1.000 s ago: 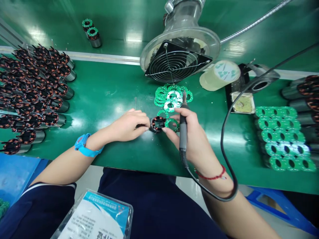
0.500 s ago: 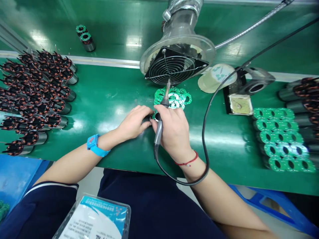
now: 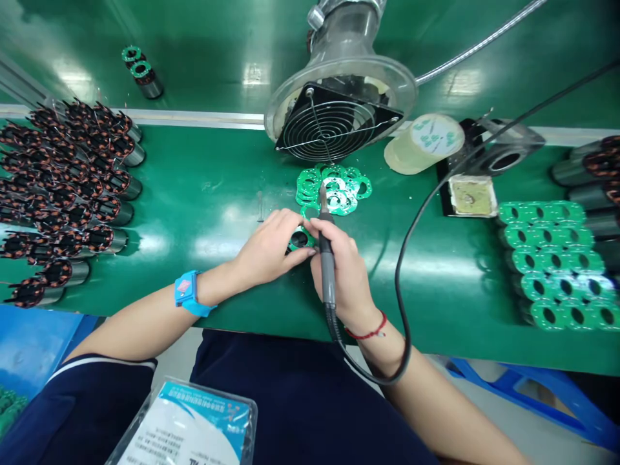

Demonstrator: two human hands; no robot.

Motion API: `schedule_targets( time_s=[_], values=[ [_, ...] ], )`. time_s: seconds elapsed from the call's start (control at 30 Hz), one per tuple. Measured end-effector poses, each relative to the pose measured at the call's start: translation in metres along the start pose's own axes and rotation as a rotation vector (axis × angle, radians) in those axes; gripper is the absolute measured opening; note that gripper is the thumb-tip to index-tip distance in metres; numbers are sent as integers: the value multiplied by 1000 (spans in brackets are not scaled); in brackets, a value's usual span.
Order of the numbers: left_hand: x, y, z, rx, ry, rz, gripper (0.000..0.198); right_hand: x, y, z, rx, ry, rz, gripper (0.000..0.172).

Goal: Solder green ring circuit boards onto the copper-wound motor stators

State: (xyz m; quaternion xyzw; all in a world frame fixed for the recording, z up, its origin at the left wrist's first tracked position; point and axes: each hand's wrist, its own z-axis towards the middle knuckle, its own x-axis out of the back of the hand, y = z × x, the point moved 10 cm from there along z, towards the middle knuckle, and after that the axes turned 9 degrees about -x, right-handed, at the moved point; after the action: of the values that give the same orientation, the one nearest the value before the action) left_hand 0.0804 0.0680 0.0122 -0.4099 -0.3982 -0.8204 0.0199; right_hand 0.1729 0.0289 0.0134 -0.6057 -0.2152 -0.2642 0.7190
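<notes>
My left hand point(image 3: 268, 248) has its thumb and fingers around the left side of a part topped with a green ring board point(image 3: 300, 239), near the table's middle. My right hand point(image 3: 341, 271) holds a soldering iron point(image 3: 328, 274) with a grey handle, its tip pointing away from me. The right fingertips touch the right side of that same part. Just beyond the hands lies a loose pile of green ring boards point(image 3: 341, 200), and the iron's tip is over its near edge. The part's lower body is mostly hidden by my fingers.
A fan in a clear hood point(image 3: 334, 129) hangs beyond the pile. Many wound motor cores point(image 3: 62, 187) stand at left. At right are a yellowish roll point(image 3: 423, 145), a solder stand with sponge point(image 3: 472, 196) and rows of green-topped parts point(image 3: 557, 261). A black cable point(image 3: 400, 284) loops beside my right wrist.
The part with the green ring is more exposed between my hands. My right hand and the iron have shifted slightly right and nearer to me. The iron's tip has dropped away from the fan.
</notes>
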Motion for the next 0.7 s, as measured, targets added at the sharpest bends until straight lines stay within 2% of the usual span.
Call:
schedule_targets(
  time_s=[0.17, 0.3, 0.4, 0.7],
  values=[
    [-2, 10, -1, -77, -101, 103, 27, -2, 11, 0, -5, 16, 152, 53],
    [0, 14, -3, -137, -247, 121, 26, 4, 7, -2, 38, 123, 123, 49],
    [2, 16, -5, -167, -305, 90, 28, 4, 5, -3, 38, 133, 104, 47],
    [-3, 12, 0, -130, -169, 186, 30, 4, 11, -1, -12, 60, 190, 40]
  ],
)
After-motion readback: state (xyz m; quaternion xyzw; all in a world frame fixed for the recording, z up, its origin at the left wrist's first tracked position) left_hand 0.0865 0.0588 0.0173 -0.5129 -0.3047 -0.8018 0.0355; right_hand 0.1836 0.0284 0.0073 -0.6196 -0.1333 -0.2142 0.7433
